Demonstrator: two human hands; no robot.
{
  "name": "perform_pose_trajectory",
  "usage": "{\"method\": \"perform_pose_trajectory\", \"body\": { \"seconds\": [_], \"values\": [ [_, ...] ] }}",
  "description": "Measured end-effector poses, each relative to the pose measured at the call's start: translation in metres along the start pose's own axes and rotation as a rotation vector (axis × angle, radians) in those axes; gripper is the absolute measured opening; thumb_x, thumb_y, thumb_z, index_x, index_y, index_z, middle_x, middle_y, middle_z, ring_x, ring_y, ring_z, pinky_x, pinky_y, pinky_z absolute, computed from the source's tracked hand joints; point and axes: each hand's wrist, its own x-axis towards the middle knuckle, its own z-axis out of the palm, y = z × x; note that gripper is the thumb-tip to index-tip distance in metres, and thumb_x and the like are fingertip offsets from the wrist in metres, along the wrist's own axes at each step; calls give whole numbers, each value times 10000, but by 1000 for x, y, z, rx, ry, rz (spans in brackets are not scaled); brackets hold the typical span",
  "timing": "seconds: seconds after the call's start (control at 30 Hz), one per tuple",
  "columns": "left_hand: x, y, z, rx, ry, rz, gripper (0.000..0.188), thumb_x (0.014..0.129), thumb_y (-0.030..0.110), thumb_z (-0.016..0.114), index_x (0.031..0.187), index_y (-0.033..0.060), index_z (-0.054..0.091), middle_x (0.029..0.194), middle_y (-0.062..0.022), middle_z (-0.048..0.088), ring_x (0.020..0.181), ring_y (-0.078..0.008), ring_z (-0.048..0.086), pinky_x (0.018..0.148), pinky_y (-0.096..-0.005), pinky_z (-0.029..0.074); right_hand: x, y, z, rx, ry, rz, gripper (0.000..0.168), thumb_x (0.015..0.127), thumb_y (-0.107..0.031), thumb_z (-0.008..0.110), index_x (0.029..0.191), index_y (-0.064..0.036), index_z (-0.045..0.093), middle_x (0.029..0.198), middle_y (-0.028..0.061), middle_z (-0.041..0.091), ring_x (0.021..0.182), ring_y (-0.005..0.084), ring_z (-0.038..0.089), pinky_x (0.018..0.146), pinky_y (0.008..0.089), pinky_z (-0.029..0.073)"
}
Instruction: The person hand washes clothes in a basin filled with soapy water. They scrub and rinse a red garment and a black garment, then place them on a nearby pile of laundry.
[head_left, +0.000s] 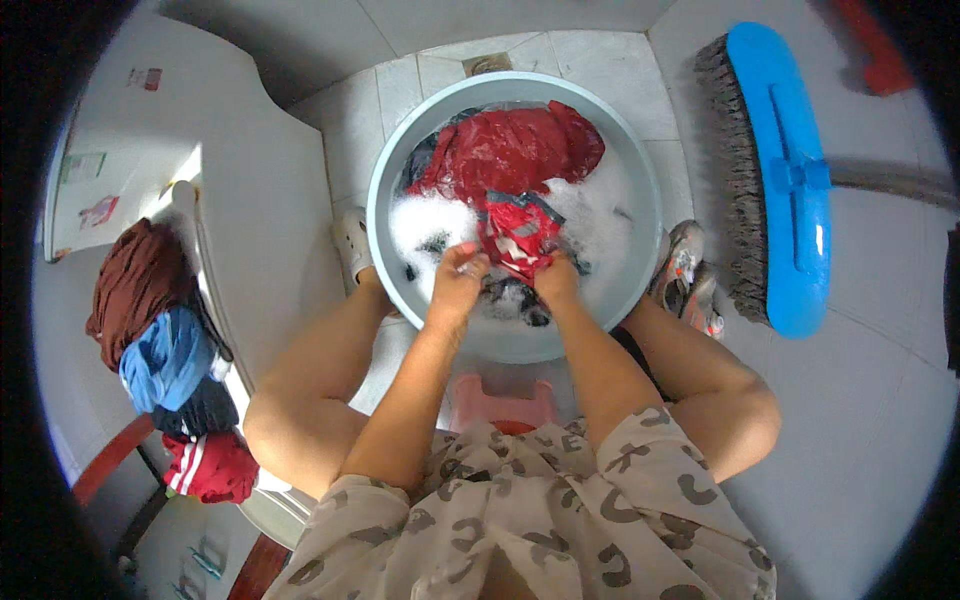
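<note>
A wide pale-blue plastic basin (651, 225) stands between my legs, holding sudsy water and wet clothes. My right hand (556, 281) grips the lower right of a small bunched red garment (517, 232) with grey and white parts. At the cloth's left edge is my left hand (457, 285), fingers curled; whether it pinches the fabric is unclear. Beyond it, a larger dark-red garment (506, 150) bulges out of the water, partly covering dark fabric (421, 161). White foam (431, 225) floats to the left. More dark cloth (517, 296) lies half submerged below my hands.
A low pink plastic stool (502, 401) is under me. To the left, a white appliance (262, 195) carries brown (142, 292), blue (169, 360), black and red clothes. A blue broom head (787, 180) is at right, above patterned shoes (686, 277). A floor drain (487, 64) lies behind the basin.
</note>
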Motion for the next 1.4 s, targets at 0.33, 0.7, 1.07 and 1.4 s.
{"method": "perform_pose_trajectory", "body": {
  "seconds": [0.33, 0.7, 1.07, 1.4],
  "values": [
    [25, -66, 33, -659, -195, -591, 309, 846, 300, 519, 1048, 67, 515, 999, -88, 550, 893, -201, 531, 785, -372, 432, -20, -15, -30, 872, -439, 60, 203, 643, -73, 600, 839, -29, 575, 818, 53, 572, 721, 153, 544, 629, 267, 433],
    [11, 31, 25, -1041, -435, -95, 93, 784, 139, 541, 744, 64, 503, 613, -11, 501, 569, -130, 494, 533, -262, 406, -104, -47, -195, 1179, -545, -284, 342, 658, -48, 601, 981, -41, 489, 947, 79, 519, 866, 168, 500, 755, 267, 416],
    [10, -69, 36, 753, 151, 642, 281, 669, 100, 614, 937, 27, 569, 931, -159, 592, 865, -288, 567, 842, -387, 411, 10, -57, -34, 349, 61, 22, 380, 695, -100, 588, 1063, -79, 495, 1048, 134, 554, 966, 287, 530, 833, 383, 409],
    [33, -56, 39, -647, 6, -414, 546, 804, 318, 606, 1234, 175, 301, 958, -62, 546, 782, -194, 534, 636, -330, 463, -27, -33, -9, 299, -92, -451, 367, 716, -157, 630, 1035, -38, 495, 894, 157, 572, 860, 308, 554, 738, 400, 446]
  ]
}}
